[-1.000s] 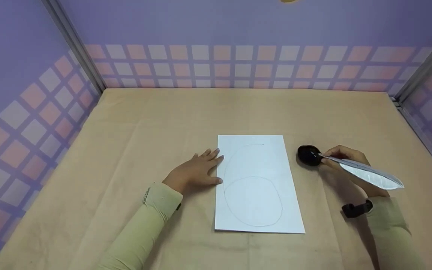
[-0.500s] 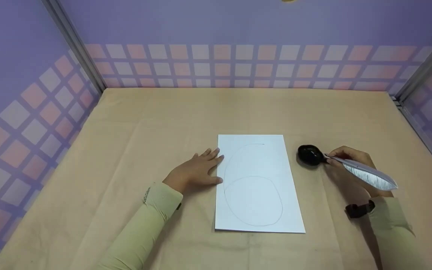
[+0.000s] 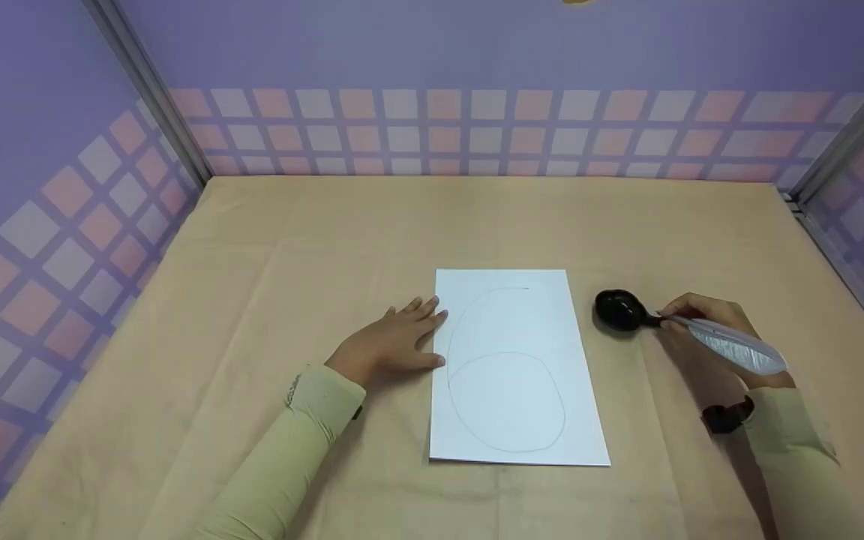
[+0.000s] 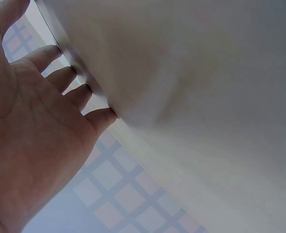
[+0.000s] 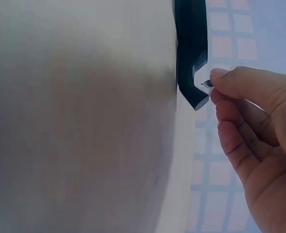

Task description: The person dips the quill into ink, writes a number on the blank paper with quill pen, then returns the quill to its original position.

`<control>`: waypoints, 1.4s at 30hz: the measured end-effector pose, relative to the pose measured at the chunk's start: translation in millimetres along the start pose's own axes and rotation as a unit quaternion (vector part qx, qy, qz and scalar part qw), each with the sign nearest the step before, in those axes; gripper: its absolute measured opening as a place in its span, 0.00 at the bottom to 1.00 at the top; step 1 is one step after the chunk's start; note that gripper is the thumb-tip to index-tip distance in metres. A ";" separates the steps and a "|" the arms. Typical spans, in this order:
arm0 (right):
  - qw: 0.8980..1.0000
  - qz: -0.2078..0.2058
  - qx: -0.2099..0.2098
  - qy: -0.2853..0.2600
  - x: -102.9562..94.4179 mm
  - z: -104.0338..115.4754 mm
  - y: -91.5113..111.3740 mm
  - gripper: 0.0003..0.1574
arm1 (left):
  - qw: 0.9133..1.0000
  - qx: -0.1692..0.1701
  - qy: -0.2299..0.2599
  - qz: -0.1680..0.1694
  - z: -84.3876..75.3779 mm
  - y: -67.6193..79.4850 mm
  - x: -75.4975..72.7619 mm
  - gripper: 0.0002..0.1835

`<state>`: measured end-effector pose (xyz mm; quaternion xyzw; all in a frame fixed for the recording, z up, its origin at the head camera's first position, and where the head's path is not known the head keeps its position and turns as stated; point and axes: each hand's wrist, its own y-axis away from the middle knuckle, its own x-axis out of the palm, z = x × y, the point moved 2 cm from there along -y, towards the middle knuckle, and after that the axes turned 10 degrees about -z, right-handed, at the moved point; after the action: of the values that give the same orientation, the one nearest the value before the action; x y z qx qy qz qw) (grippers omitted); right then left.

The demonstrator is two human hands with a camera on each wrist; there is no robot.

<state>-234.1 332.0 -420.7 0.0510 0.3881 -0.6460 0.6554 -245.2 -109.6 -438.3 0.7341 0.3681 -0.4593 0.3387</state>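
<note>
A white sheet of paper (image 3: 507,420) carries a thin pencil-like line shaped like a 6. My left hand (image 3: 391,341) lies along the sheet's left edge with fingers spread and fairly straight, fingertips at the margin. To the right of the paper stands a glossy black pen holder (image 3: 618,310) with a rounded base and a short bent neck. My right hand (image 3: 709,313) pinches a silvery feather quill pen (image 3: 736,349) between thumb and forefinger. In the right wrist view the pen's dark nib (image 5: 207,84) is right beside the neck's end, outside it.
A beige cloth (image 3: 327,247) covers the table. Purple walls with pink and white squares (image 3: 488,141) enclose it at the back and both sides, joined by grey metal posts (image 3: 151,94).
My right hand has shifted slightly right, drawing the quill pen from over the holder's base back to the neck's end. The left hand and paper stay in place.
</note>
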 end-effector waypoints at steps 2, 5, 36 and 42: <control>1.000 0.013 -0.003 -0.021 -1.2 1.9 0.4 0.07 | 1.000 0.000 0.000 -0.001 0.2 0.0 0.3 0.43; 0.998 0.030 -0.015 -0.055 -2.6 7.3 0.9 0.07 | 1.000 0.000 -0.001 -0.001 0.2 0.1 0.4 0.43; 0.975 0.089 -0.121 0.165 8.5 -10.8 -12.1 0.24 | 1.000 -0.004 -0.008 0.004 1.3 -3.4 1.6 0.43; 0.969 0.081 -0.171 0.158 10.7 -10.0 -11.7 0.21 | 1.000 -0.006 -0.005 0.004 1.3 -2.0 1.5 0.43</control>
<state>-250.4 327.2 -428.7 0.0707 0.5863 -0.4985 0.6346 -247.0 -109.3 -440.5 0.7314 0.3660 -0.4591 0.3468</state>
